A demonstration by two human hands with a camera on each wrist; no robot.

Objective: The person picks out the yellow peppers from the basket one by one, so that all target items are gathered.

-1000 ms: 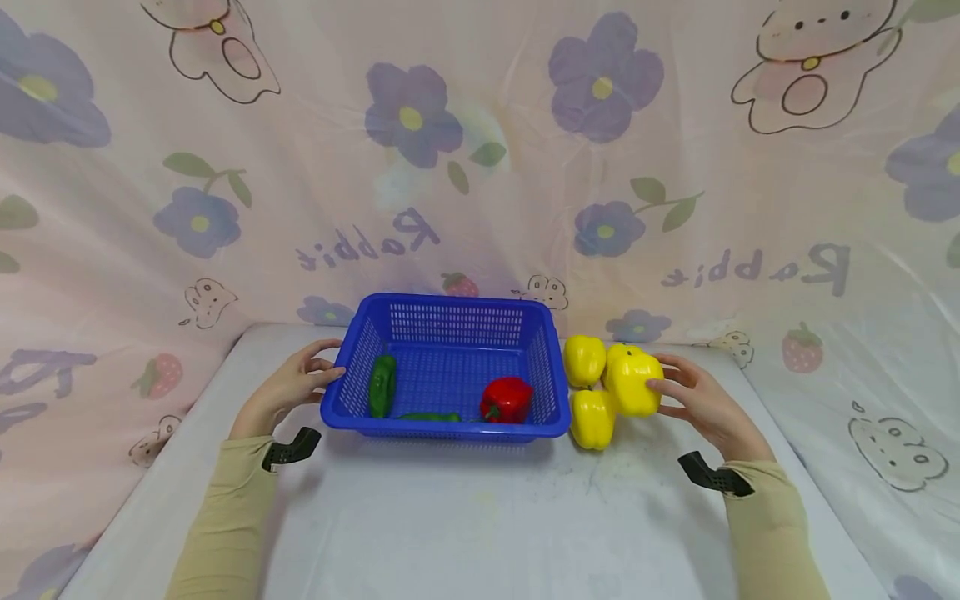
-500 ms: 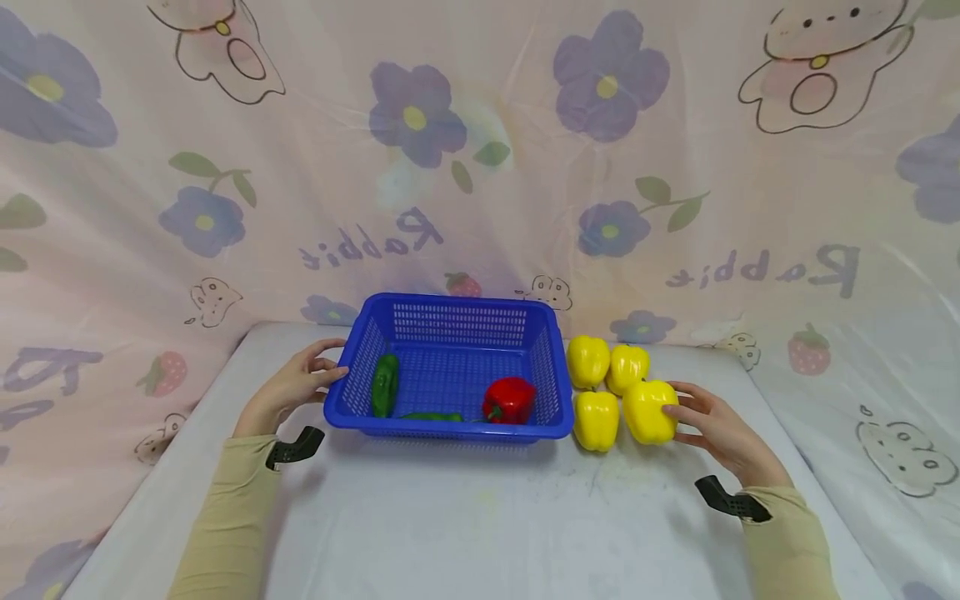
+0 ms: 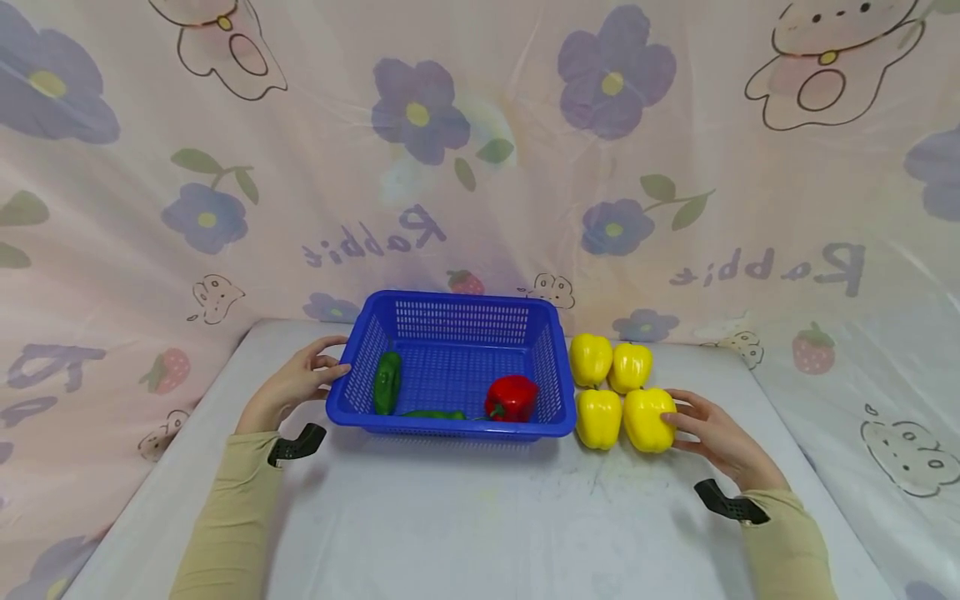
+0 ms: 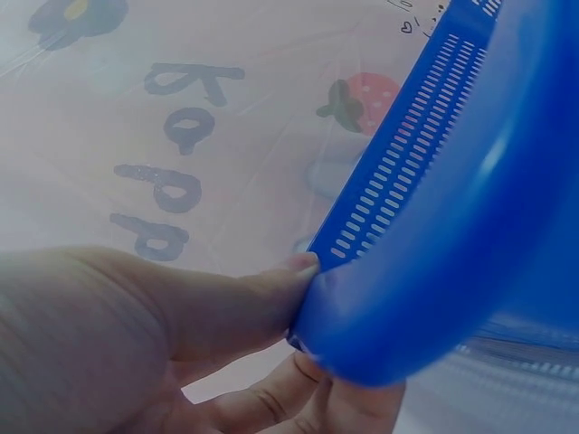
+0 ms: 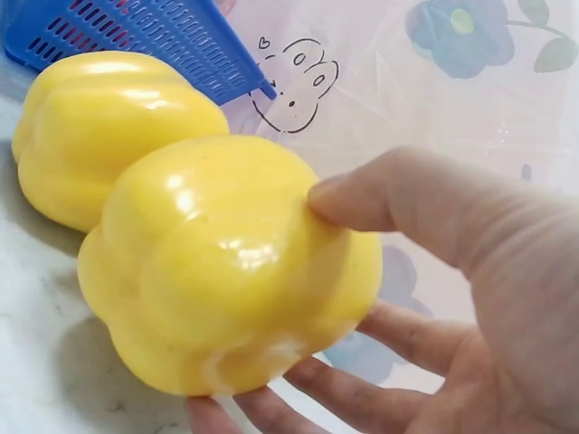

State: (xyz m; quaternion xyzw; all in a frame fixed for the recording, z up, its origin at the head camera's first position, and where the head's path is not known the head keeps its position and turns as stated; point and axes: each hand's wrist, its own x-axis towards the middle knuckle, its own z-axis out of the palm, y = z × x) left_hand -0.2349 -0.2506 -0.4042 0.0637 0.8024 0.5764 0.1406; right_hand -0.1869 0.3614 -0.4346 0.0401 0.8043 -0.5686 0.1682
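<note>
A blue plastic basket point(image 3: 450, 429) with slotted walls stands on the table. My left hand point(image 3: 296, 383) pinches its left rim, thumb above and fingers below, as the left wrist view shows. Inside lie a red bell pepper point(image 3: 512, 397), a long green pepper point(image 3: 387, 383) and another green one point(image 3: 435, 414), partly hidden by the front wall. To the right of the basket, my right hand point(image 3: 720, 433) holds a yellow bell pepper point(image 3: 648, 421) by its right side, thumb on top and fingers around its lower side. This pepper sits at the front right of a yellow group.
Beside the held pepper are three more yellow bell peppers: one front left point(image 3: 598, 419), one back left point(image 3: 590, 360) and one back right point(image 3: 631, 367). A printed cloth point(image 3: 510, 208) hangs right behind the white table point(image 3: 480, 517).
My right hand has brought its yellow pepper forward and down from over the back right one to the front right of the group. The left hand has stayed at the basket's rim.
</note>
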